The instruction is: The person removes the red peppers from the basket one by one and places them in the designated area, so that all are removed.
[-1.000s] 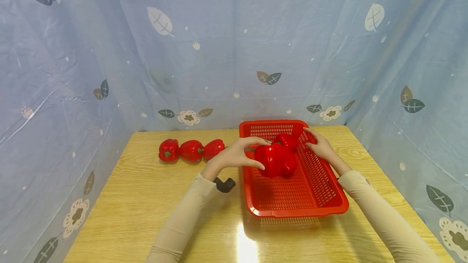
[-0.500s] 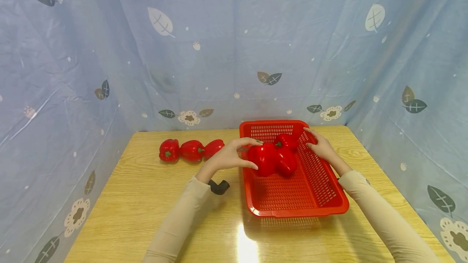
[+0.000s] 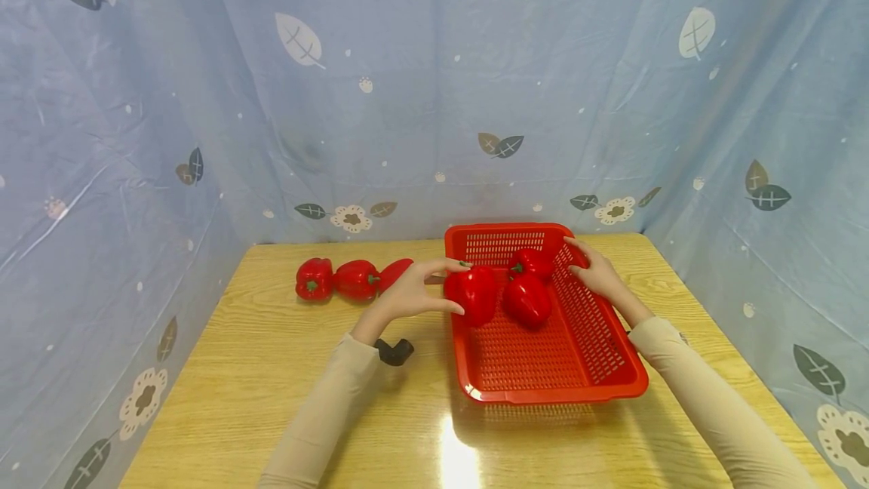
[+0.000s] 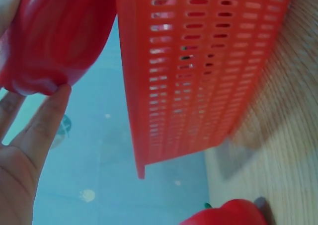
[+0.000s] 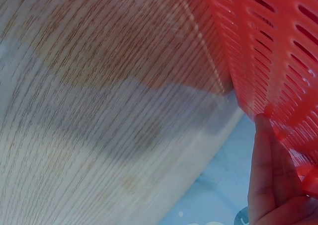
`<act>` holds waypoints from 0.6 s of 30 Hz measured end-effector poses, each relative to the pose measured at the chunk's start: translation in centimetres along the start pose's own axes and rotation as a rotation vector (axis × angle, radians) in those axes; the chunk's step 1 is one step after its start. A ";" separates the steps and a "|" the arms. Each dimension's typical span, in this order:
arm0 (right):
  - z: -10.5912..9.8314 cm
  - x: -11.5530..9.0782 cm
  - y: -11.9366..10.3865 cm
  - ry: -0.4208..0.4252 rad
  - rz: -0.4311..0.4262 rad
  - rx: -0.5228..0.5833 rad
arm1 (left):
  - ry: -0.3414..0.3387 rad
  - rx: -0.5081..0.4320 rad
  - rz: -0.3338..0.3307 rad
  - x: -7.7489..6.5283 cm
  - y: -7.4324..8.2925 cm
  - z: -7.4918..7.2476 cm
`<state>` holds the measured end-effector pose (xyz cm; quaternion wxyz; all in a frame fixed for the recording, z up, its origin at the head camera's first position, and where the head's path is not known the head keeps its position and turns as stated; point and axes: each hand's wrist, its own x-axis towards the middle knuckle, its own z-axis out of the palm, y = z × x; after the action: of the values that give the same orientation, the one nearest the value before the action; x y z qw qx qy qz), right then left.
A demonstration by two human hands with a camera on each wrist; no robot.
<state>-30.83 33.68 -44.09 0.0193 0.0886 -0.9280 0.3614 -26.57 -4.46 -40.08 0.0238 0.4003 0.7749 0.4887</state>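
My left hand (image 3: 410, 294) grips a red bell pepper (image 3: 477, 297) between thumb and fingers, over the left rim of a red slotted plastic basket (image 3: 536, 397). In the left wrist view the held pepper (image 4: 59, 36) is above the table, beside the basket's outer wall (image 4: 194, 81). At the basket's right side, my right hand (image 3: 599, 275) holds the rim, thumb inside. Its fingers (image 5: 266, 170) lie along the outer wall in the right wrist view. Inside the basket lie two more red peppers, one nearer (image 3: 528, 302) and one behind (image 3: 533, 262).
Left of the basket, three red bell peppers stand in a row near the back of the wooden table (image 3: 258, 368): the left pepper (image 3: 314, 279), the middle pepper (image 3: 356, 280) and the right pepper (image 3: 394, 275), partly behind my left hand. A blue patterned curtain (image 3: 407, 96) encloses the table.
My left hand has moved left with the pepper, from above the basket's middle to its left rim, uncovering the two peppers inside. The right hand has stayed on the right rim.
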 end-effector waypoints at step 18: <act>0.0 0.0 0.0 0.000 0.013 -0.002 | 0.124 -0.005 -0.094 -2.6 -2.0 -1.7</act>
<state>-30.83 33.66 -44.07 0.0172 0.0824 -0.9288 0.3609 -26.78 -7.80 -41.64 -0.0002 0.3322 0.7916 0.5129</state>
